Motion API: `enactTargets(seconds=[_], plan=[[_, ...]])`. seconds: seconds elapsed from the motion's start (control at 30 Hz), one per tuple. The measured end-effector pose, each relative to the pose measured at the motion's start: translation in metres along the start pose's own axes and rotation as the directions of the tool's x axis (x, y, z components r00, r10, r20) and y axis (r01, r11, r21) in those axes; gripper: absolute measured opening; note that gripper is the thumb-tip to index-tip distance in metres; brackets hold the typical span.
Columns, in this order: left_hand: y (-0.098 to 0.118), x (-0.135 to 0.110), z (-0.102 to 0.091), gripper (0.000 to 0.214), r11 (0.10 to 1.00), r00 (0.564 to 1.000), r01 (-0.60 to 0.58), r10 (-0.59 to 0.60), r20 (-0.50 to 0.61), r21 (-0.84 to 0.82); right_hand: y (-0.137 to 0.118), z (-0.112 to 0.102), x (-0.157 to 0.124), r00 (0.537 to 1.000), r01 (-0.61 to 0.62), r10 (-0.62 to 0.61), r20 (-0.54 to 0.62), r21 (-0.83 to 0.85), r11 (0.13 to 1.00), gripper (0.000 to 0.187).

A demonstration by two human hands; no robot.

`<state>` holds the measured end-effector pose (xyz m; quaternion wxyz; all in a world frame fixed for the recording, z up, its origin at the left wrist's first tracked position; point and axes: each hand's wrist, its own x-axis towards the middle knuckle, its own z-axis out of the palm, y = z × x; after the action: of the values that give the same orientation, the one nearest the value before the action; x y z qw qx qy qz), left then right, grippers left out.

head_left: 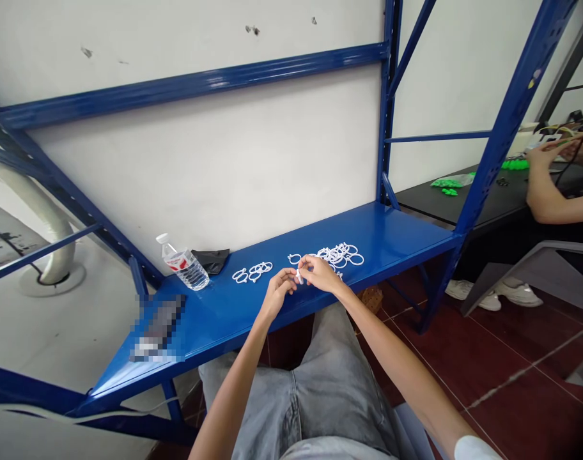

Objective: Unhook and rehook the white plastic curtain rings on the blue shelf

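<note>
My left hand (278, 291) and my right hand (319, 273) meet above the blue steel shelf (253, 319), their fingertips pinching a small white plastic piece (299, 276) between them. Just beyond my right hand lies a tangled heap of white plastic loops (337, 255). Left of my hands sits a smaller group of similar loops (252, 272). Neither hand touches either group, as far as I can see. A plastic water bottle (185, 265) lies on its side further left, beside a black cloth (211, 260).
A pixelated, blurred object (157, 327) lies at the shelf's left end. Blue uprights and braces (390, 108) frame the shelf against a white wall. To the right, a co-worker's hands (555, 153) work at a dark table (493, 204) with green pieces (447, 183).
</note>
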<state>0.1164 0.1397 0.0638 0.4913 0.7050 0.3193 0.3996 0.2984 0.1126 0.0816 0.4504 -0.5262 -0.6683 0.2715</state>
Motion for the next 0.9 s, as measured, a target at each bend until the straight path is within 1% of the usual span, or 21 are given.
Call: enactTargets(seconds=[0.07, 0.17, 0.27, 0.33, 0.4, 0.47, 0.53, 0.67, 0.8, 0.87, 0.9], plan=[[0.002, -0.002, 0.003, 0.027, 0.999, 1.0, -0.004, 0.004, -0.001, 0.04, -0.003, 0.001, -0.001, 0.998, 0.048, -0.05, -0.022, -0.101, 0.994, 0.016], [0.002, -0.002, 0.008, 0.033, 0.998, 0.999, -0.039, 0.039, -0.006, 0.051, -0.006, 0.002, -0.002, 0.997, 0.063, -0.072, -0.039, -0.194, 0.979, 0.025], [-0.002, -0.001, 0.009, 0.042, 0.998, 0.998, -0.064, 0.064, -0.021, 0.004, -0.003, 0.001, -0.002, 0.994, 0.113, -0.108, 0.034, -0.229, 0.967, 0.025], [-0.004, 0.0, 0.007, 0.044, 0.997, 0.997, -0.076, 0.075, -0.032, -0.03, -0.001, -0.001, -0.003, 0.989, 0.148, -0.136, 0.059, -0.304, 0.941, 0.02], [-0.004, 0.0, 0.006, 0.044, 0.994, 0.996, -0.088, 0.086, -0.038, -0.057, -0.001, -0.002, -0.004, 0.99, 0.141, -0.131, 0.053, -0.41, 0.901, 0.019], [-0.002, 0.0, 0.006, 0.042, 0.989, 0.994, -0.103, 0.099, -0.052, -0.101, -0.002, -0.002, -0.004, 0.994, 0.112, -0.101, 0.049, -0.493, 0.863, 0.028], [0.0, 0.001, 0.01, 0.04, 0.978, 0.99, -0.129, 0.117, -0.076, -0.163, -0.003, -0.001, -0.003, 0.996, 0.087, -0.073, 0.048, -0.523, 0.848, 0.036], [0.001, 0.003, 0.02, 0.044, 0.958, 0.987, -0.149, 0.13, -0.089, -0.246, -0.004, -0.003, 0.001, 0.999, 0.029, -0.019, 0.026, -0.461, 0.887, 0.044], [-0.007, 0.008, 0.026, 0.045, 0.937, 0.985, -0.165, 0.139, -0.103, -0.309, -0.001, -0.008, 0.004, 0.993, -0.103, 0.113, 0.017, -0.284, 0.953, 0.055], [-0.01, 0.012, 0.023, 0.041, 0.945, 0.984, -0.174, 0.154, -0.093, -0.277, 0.002, -0.011, 0.004, 0.987, -0.157, 0.163, 0.009, -0.219, 0.963, 0.055], [-0.01, 0.015, 0.02, 0.04, 0.96, 0.984, -0.174, 0.161, -0.079, -0.22, 0.003, -0.013, 0.004, 0.985, -0.169, 0.173, 0.002, -0.213, 0.962, 0.053]])
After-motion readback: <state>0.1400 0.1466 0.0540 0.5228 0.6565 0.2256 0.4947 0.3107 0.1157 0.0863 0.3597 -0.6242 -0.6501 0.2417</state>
